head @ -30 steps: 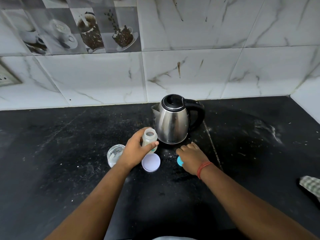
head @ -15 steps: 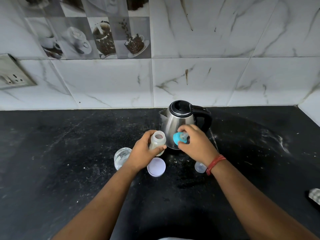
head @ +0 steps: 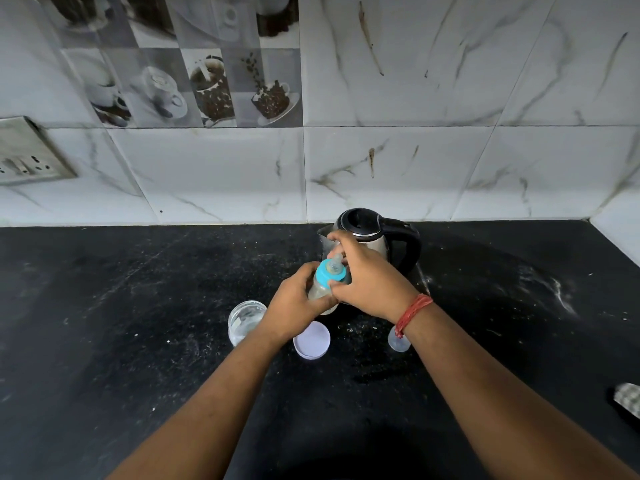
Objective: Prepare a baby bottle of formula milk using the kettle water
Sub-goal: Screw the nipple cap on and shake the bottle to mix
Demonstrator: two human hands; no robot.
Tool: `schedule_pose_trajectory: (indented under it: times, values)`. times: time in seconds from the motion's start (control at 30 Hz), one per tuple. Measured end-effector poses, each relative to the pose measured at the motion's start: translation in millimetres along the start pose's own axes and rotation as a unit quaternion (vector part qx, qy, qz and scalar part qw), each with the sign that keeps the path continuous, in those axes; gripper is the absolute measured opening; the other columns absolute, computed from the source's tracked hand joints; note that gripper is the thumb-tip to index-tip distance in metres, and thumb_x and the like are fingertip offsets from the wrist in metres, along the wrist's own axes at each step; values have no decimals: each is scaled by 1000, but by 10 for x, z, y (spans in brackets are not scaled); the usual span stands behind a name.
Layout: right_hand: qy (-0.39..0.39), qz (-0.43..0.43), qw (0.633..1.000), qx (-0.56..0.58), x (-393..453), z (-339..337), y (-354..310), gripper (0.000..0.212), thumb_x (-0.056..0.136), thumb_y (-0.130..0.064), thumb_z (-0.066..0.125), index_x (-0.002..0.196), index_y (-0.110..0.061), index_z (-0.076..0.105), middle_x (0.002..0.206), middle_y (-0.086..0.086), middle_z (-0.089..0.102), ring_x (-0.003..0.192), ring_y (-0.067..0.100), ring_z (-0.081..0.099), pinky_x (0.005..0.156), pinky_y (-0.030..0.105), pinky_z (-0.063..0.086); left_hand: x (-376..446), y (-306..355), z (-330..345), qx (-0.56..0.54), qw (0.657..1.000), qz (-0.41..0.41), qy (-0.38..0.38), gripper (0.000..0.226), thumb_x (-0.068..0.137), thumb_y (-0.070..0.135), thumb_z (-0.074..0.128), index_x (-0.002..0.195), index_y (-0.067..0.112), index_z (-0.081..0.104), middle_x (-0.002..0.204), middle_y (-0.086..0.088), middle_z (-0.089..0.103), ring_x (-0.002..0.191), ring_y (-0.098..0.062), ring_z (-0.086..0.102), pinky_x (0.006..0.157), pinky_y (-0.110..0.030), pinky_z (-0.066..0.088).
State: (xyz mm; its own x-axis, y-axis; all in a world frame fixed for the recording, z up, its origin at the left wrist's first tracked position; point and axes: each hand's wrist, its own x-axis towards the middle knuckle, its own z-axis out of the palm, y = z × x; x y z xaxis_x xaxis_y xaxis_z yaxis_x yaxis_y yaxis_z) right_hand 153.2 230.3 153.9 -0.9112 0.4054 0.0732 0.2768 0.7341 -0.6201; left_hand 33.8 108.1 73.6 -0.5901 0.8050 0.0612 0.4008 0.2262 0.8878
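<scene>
Head view: bottle [head: 322, 289] roughly upright, teat [head: 334, 265] up, both hands gripping.

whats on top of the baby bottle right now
A blue ring with a clear teat sits on the bottle, with the right hand gripping it. The left hand holds the bottle body. Fingers hide whether the ring is screwed fully down.

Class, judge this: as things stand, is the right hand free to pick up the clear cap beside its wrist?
Probably not yet: the right hand grips the teal nipple ring; the clear cap itself stands unobstructed.
</scene>
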Motion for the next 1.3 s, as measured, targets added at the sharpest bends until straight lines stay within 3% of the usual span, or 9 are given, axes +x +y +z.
schedule_pose_trajectory:
  times: [0.27,0.5,0.7,0.97,1.1,1.23,1.3]
  values:
    - [-29,-24,999,2,-61,-40,8,91,82,-9,73,155,-25,21,137,-4,62,119,15,60,101,25,46,-25,39,-62,1,1000,16,-8,57,78,28,89,129,29,63,109,14,74,96,-1,69,88,-26,56]
    - [-42,-30,998,37,-50,-193,44,103,78,-4,75,153,-37,14,130,-13,65,118,10,62,104,28,49,-43,143,-67,-34,999,23,-29,59,78,34,89,131,28,64,109,15,75,98,-2,70,87,-20,56]
    - [4,-48,997,52,-41,-265,44,101,78,-5,76,154,-34,16,127,-14,66,113,9,65,102,25,49,-30,156,-91,-34,999,20,-33,61,79,33,88,134,27,62,115,14,74,104,-2,70,95,-28,57]
    - [-22,-37,998,38,-23,-140,97,105,78,-8,78,156,-34,13,130,-11,63,116,5,58,100,16,42,-26,137,-89,-23,999,24,-30,61,80,35,87,134,28,62,115,14,74,104,-3,70,95,-32,57]
    - [5,-36,998,45,-7,-57,140,103,79,-16,82,157,-30,16,123,-10,64,111,5,60,105,25,48,-33,108,-87,-22,999,22,-24,61,80,33,88,134,28,61,116,14,74,105,-3,69,97,-33,57]
    - [52,-14,998,29,-22,4,138,101,78,-30,85,156,-26,21,106,-11,59,94,4,58,93,28,52,-43,131,-69,-28,999,23,-24,59,80,32,87,133,32,61,115,15,74,105,-3,69,94,-28,57]
    - [81,-5,997,0,-29,45,121,102,77,-43,84,156,-24,23,101,-6,60,96,11,59,86,28,50,-43,145,-66,-34,999,22,-24,57,81,30,87,131,36,61,114,18,74,104,0,69,93,-25,57]
